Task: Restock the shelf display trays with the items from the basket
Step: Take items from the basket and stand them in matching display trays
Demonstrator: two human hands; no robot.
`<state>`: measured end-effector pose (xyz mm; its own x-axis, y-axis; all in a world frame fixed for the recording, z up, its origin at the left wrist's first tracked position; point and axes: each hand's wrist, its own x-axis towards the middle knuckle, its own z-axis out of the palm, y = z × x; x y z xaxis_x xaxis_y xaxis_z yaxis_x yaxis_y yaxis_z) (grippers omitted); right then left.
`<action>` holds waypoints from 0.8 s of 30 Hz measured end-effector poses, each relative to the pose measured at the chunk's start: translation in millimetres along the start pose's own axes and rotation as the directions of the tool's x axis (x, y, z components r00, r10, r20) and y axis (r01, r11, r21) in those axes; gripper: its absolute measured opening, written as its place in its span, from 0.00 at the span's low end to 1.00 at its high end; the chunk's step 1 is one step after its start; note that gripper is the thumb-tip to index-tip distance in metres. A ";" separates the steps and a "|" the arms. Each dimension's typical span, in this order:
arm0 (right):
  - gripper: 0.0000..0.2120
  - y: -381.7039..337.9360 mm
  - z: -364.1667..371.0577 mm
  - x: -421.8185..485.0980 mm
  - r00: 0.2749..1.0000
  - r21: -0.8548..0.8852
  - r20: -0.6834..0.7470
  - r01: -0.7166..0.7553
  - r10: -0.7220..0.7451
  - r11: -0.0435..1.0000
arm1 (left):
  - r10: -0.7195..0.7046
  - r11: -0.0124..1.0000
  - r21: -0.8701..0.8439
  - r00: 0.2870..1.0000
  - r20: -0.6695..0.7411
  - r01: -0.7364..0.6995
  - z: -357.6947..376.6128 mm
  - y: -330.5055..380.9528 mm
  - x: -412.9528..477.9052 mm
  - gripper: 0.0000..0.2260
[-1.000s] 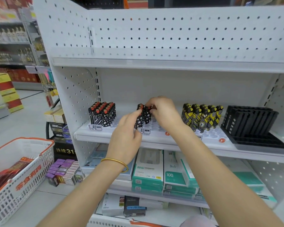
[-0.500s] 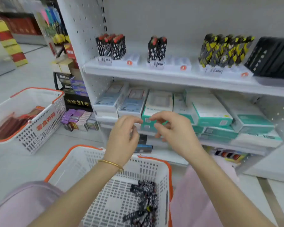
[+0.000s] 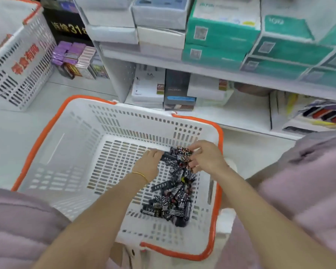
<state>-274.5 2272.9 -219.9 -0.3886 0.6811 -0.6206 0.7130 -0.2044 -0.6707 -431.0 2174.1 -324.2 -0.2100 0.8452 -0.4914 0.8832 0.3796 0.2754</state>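
Head view: blurry black lighters (image 3: 173, 200) lie piled along the right side of the basket (image 3: 47, 144). The right hand (image 3: 206, 158) pinches a few at the far end. The left hand (image 3: 149, 162) touches them; I cannot tell its grip. Before, both hands hung above the basket; now they are inside.

We've got the basket (image 3: 70, 152) in front of the shelf (image 3: 231, 77), lighters (image 3: 173, 200) piled in its right half, 2nd basket (image 3: 21, 74) behind to the left
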 end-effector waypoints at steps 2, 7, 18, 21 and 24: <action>0.17 0.7 -0.9 8.7 1.000 0.025 -0.011 -0.021 0.022 0.999 | 0.097 0.986 0.133 0.995 0.008 -0.098 16.2 4.2 23.0 0.34; 0.15 5.5 1.3 19.9 0.996 0.143 -0.047 -0.074 0.082 0.987 | 0.389 0.823 0.413 0.917 0.090 -0.389 40.3 16.1 72.9 0.38; 0.12 6.7 4.3 26.9 0.992 0.195 -0.065 -0.096 0.110 0.976 | 0.306 0.818 0.480 0.946 0.102 -0.317 56.1 35.4 95.3 0.36; 0.12 7.1 2.3 27.2 0.992 0.198 -0.066 -0.094 0.109 0.976 | 0.268 0.849 0.458 0.962 0.058 -0.265 64.2 37.9 95.0 0.30; 0.12 8.3 0.9 26.6 0.992 0.205 -0.065 -0.096 0.112 0.974 | 0.245 0.860 0.445 0.967 0.069 -0.250 65.2 33.7 96.9 0.35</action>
<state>-279.4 2288.6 -242.4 -0.2677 0.6982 -0.6640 0.6122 -0.4089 -0.6767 -394.3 2244.3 -416.4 0.0421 0.8846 -0.4644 0.9986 -0.0519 -0.0082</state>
